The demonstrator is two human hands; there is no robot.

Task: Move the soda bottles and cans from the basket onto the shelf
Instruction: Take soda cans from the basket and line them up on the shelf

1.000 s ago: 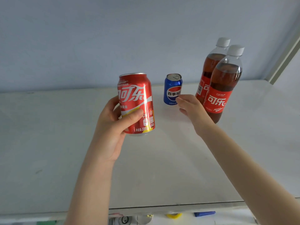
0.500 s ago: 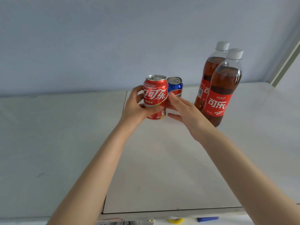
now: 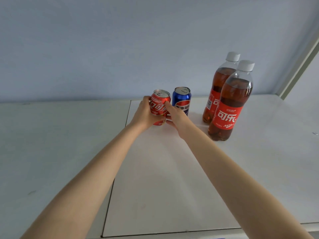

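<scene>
Here the left hand (image 3: pixel 146 112) grips the red Coca-Cola can (image 3: pixel 159 104) from its left side, upright at the white shelf (image 3: pixel 69 135). The right hand (image 3: pixel 176 116) pinches the same can from the right. Just beside it stands the blue Pepsi can (image 3: pixel 182 99). Further right are the rear cola bottle (image 3: pixel 214 94) and the front cola bottle (image 3: pixel 229 107), both upright.
</scene>
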